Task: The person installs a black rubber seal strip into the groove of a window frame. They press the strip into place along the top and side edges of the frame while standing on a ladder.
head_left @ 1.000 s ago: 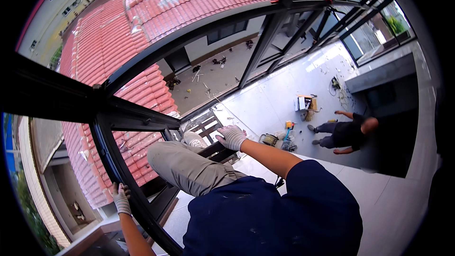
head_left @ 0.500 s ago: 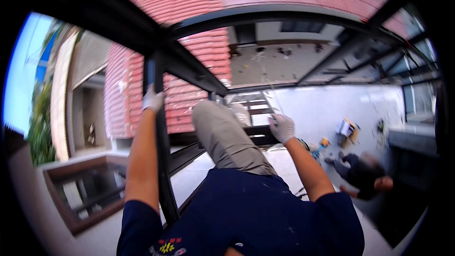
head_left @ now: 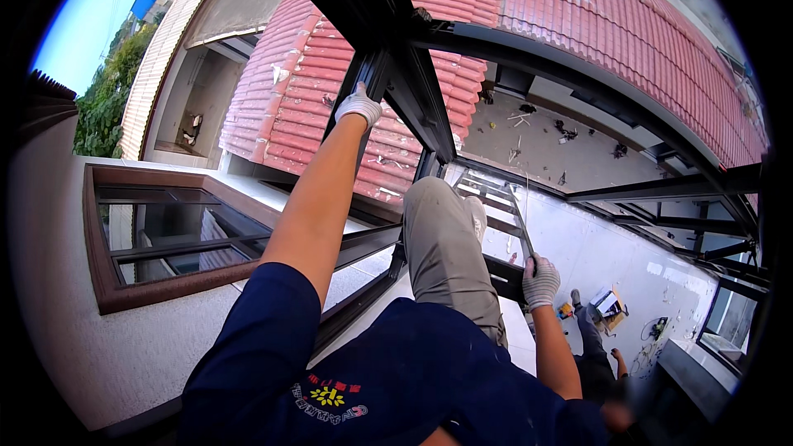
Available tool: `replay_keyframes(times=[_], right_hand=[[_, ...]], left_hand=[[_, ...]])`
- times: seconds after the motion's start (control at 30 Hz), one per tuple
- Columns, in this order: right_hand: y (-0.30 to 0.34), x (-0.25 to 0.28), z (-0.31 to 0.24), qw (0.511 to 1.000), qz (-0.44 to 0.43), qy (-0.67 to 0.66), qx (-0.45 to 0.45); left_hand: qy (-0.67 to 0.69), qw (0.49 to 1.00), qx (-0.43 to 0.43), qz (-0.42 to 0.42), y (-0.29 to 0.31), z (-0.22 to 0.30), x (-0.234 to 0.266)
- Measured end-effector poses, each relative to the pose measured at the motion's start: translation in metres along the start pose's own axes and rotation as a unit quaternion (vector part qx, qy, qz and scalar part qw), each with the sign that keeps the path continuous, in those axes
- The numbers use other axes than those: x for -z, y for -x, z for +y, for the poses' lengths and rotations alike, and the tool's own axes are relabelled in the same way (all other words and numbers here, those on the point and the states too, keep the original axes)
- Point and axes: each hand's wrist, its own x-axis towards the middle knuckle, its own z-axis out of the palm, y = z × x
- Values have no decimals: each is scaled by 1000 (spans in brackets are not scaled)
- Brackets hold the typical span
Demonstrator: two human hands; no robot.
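While the person stands high on a dark metal frame above a courtyard, each limb takes a separate hold, as labelled below.

Left hand [head_left: 358, 106]: gloved, arm stretched up and forward; fingers wrapped shut around the upright black post [head_left: 369, 74] of the frame, apparently as the main anchor for balance at height.

Right hand [head_left: 540, 281]: gloved, held low beside the hip; fingers curled closed on the near end of a thin rod [head_left: 520, 215] that runs up and away from the fist; what the far end meets cannot be told.

Thin rod, position: it lies across the ladder rungs in view, between the raised knee and the white patio far below, gripped at one end only.

Leg in grey trousers [head_left: 446, 256]: bent, with the shoe [head_left: 477, 216] planted on or near a rung of the ladder [head_left: 496, 206], so weight appears shared between foot and left arm.

Frame beams [head_left: 578, 66]: black sections crossing overhead and to the right, giving the structure being climbed.

Surroundings: red tiled roof [head_left: 281, 99] behind the post; brown window frame [head_left: 124, 297] set in a pale wall at left.

Ground level: a second person [head_left: 596, 355] stands on the patio, beside a small box [head_left: 610, 304] and scattered tools.
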Motion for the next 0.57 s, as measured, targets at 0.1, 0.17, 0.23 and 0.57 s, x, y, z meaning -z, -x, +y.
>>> replay_keyframes(times=[0.1, 0.17, 0.23, 0.57], right_hand=[[-1, 0, -3, 1000, -10, -9, -5], [-2, 2, -4, 999, -21, -17, -17], [0, -2, -2, 999, -22, -18, -28], [-11, 33, -9, 994, -89, -8, -65]], left_hand=[[2, 1000, 8, 0, -31, -4, 0], [-31, 1000, 1, -1, -49, 1, -1], [-39, 999, 5, 5, -65, 10, -2], [-72, 996, -44, 31, -157, 42, -27]])
